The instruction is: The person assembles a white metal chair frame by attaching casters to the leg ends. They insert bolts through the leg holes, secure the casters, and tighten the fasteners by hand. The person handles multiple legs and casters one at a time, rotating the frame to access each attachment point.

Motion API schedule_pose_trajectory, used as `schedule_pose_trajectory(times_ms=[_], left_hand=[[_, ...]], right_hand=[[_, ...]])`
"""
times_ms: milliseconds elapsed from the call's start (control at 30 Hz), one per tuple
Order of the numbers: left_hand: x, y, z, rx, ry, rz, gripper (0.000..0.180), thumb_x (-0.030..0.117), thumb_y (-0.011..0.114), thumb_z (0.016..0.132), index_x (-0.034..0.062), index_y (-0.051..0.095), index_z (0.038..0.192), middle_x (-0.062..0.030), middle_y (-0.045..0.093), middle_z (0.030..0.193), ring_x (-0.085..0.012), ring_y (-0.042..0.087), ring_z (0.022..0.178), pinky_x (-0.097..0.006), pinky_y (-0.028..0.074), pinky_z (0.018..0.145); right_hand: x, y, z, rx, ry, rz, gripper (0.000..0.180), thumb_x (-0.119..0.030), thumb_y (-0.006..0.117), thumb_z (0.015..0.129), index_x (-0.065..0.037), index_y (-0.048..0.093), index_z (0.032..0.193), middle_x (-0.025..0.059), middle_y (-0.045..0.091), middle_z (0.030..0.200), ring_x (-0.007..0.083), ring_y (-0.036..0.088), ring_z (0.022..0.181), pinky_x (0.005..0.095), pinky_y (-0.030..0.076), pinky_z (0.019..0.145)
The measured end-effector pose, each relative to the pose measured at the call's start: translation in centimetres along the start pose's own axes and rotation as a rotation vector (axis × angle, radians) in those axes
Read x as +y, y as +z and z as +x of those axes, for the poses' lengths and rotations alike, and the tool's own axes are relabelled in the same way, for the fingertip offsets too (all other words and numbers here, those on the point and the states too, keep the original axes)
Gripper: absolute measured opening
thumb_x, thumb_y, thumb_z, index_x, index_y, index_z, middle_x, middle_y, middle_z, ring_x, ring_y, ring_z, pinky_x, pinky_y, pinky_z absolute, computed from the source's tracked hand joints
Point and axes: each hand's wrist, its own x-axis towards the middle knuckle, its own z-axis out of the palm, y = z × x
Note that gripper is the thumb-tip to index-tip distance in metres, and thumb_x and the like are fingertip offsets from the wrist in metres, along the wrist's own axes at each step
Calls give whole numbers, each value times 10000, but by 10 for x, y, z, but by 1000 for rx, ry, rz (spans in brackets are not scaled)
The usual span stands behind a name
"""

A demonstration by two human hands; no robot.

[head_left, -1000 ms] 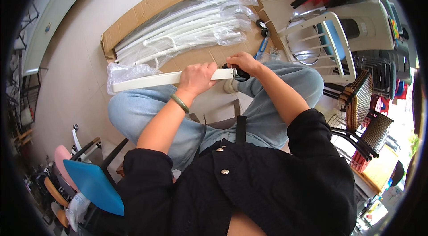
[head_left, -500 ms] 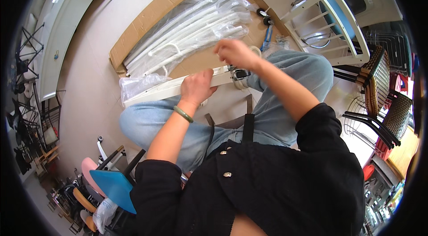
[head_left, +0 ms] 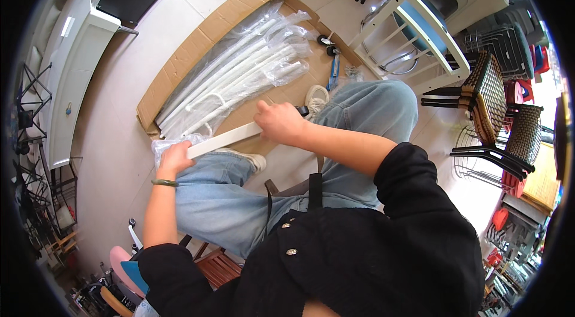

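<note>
I observed a seated person in blue jeans and a black jacket holding a flat white bar (head_left: 224, 137) across the lap, above the knees. The left hand (head_left: 175, 158) was closed around the bar's left end, where a crumpled clear plastic sleeve (head_left: 163, 146) was bunched at the fingers. The right hand (head_left: 280, 122) was clamped over the bar's right end, knuckles up, with a small black part just showing beyond the fingers; I could not tell what that part was. A green bangle (head_left: 164, 183) sat on the left wrist. Beyond the bar, on the pale tiled floor, lay an opened brown cardboard box (head_left: 197, 47), flattened and long, set diagonally from lower left to upper right. On it rested a bundle of white tubes in clear plastic bags (head_left: 239, 68), lying along the box's length. At the box's right end I noted a blue-handled tool (head_left: 333, 71) and, just above it, a small black caster wheel (head_left: 327, 45), both on the cardboard. A white shoe (head_left: 315, 100) touched the box edge beside the right knee. To the right stood a white frame with a blue seat (head_left: 422, 29) and, further right, wicker-backed chairs (head_left: 491, 89). A white cabinet (head_left: 78, 65) ran along the left side.
</note>
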Motion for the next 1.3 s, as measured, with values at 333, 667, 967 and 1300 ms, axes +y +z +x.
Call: schedule_pose_trajectory(times_ms=[333,667,967,1300], left_hand=[[155,-96,-26,634,296,182,153,126,694,693,73,597,800,-116,667,774,-332,659,756,-444,507,668],[290,-228,-38,1023,646,472,188,100,730,695,87,584,813,-90,679,769,-248,682,753,-379,496,708],[343,-252,13,1124,978,257,326,166,745,691,127,638,997,-101,695,810,-270,684,807,-408,477,862],[256,-163,26,744,774,86,350,193,702,817,45,595,1115,-136,640,1020,-319,598,975,-418,445,882]], right_hand=[[-13,-83,-11,369,-11,-26,213,-138,683,723,-66,608,909,154,559,945,320,651,836,442,530,711],[14,-229,-42,830,-79,-496,199,-177,693,635,-106,649,816,75,647,821,276,660,824,413,536,703],[43,-318,-109,330,108,-425,399,-365,690,705,-73,678,976,146,695,826,325,677,750,440,508,661],[152,-221,-298,161,686,-210,379,-266,700,712,-57,561,996,203,659,845,386,643,818,453,497,739]])
